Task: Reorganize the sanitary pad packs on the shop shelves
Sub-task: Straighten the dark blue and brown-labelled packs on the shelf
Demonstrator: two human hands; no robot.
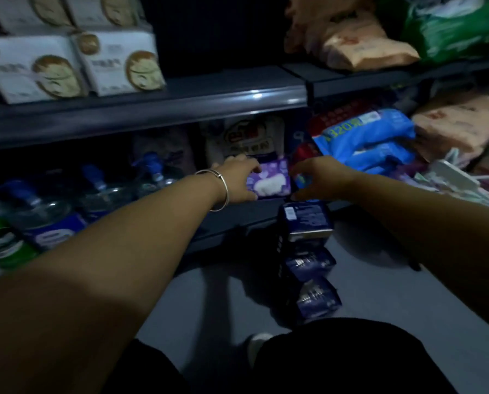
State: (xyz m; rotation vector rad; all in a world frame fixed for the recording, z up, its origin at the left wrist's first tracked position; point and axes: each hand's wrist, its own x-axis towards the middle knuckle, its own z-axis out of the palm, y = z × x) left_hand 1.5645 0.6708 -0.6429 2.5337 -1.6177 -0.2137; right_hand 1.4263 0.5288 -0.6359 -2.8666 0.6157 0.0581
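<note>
A purple sanitary pad pack (271,180) stands on the lower shelf (234,220). My left hand (237,180), with a bangle at the wrist, grips the pack's left side. My right hand (320,180) reaches in just right of it, fingers curled near a small blue-red pack (301,179); whether it holds that pack is unclear. A row of dark blue pad packs (306,223) lies on the floor below the shelf edge, running toward me.
Water bottles (152,177) fill the lower shelf's left. A blue bag (365,143) and tan packs (459,123) pile on the right. White boxes (118,64) sit on the upper shelf (180,106). My knees are at the bottom of the view.
</note>
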